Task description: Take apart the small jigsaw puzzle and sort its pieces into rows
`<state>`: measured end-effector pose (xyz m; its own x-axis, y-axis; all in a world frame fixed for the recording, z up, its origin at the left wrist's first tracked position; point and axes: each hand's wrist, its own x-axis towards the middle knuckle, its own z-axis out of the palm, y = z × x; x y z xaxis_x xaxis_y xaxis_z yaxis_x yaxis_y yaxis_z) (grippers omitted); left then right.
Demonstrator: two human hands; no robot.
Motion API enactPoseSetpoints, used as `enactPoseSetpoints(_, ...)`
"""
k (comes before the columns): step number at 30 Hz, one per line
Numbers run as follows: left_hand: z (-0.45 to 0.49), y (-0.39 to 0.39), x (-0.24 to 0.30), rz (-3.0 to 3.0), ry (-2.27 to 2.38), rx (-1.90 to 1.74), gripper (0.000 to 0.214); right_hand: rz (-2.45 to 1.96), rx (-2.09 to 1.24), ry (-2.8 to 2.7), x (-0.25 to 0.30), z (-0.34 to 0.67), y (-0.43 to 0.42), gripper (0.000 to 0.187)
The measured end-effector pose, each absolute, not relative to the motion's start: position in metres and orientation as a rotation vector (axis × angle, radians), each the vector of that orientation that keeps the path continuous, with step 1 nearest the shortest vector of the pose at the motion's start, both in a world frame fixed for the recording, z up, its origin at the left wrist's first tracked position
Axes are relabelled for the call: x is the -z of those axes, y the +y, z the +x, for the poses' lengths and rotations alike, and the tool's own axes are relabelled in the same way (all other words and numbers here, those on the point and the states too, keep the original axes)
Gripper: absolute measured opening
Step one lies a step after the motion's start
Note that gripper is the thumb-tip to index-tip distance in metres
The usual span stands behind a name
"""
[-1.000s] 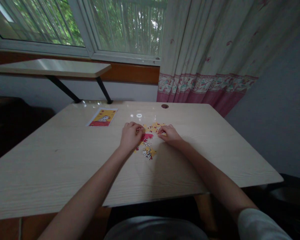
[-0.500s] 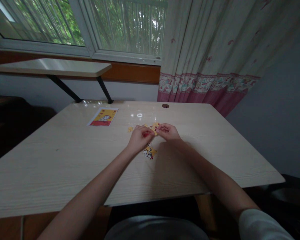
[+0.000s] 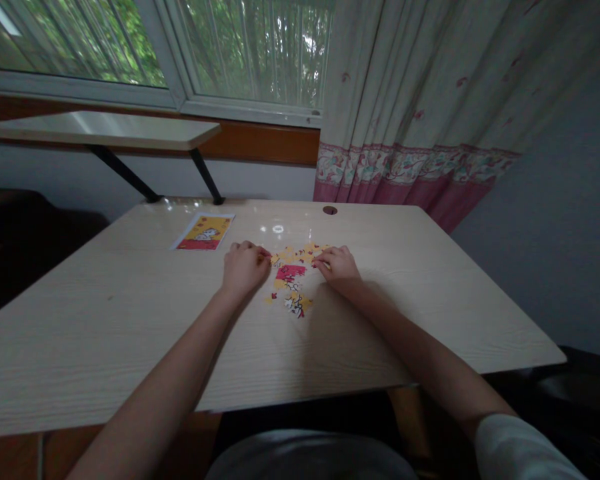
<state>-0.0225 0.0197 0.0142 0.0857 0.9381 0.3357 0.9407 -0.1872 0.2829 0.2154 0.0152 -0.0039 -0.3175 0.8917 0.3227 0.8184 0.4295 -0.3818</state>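
Fingers curled on the left hand (image 3: 245,267) and bent toward the thumb on the right hand (image 3: 339,265); whether either pinched anything, I could not tell. Puzzle pieces (image 3: 290,272) lay between and nearer. Forearms (image 3: 180,363) slanted over a pale desk (image 3: 405,240); beyond stood a window (image 3: 260,57) and, right, a curtain (image 3: 410,100).

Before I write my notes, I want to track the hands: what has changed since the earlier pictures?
The left hand went right to meet the right hand, then back left, uncovering the pinkish-red pieces. Whether it took or released a piece is too small to tell. The right hand and the printed picture stayed about where they were.
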Motion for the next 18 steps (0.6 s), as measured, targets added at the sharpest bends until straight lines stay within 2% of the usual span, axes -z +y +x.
enactPoseSetpoints(4, -0.015, 0.016, -0.015, -2.348, -1.874, 0.679, 0.032, -1.441, -0.095, -2.203, 0.004, 0.2, 0.007, 0.029)
enactPoseSetpoints(9, -0.01, 0.013, -0.012, -2.756, -1.475, 0.602, 0.033, -1.413, -0.038, -2.311, 0.008, 0.19, 0.0, 0.034)
enactPoseSetpoints(18, -0.005, 0.011, -0.013, -2.939, -1.346, 0.71, 0.022, -1.342, -0.227, -2.283, 0.003, 0.196, -0.002, 0.022)
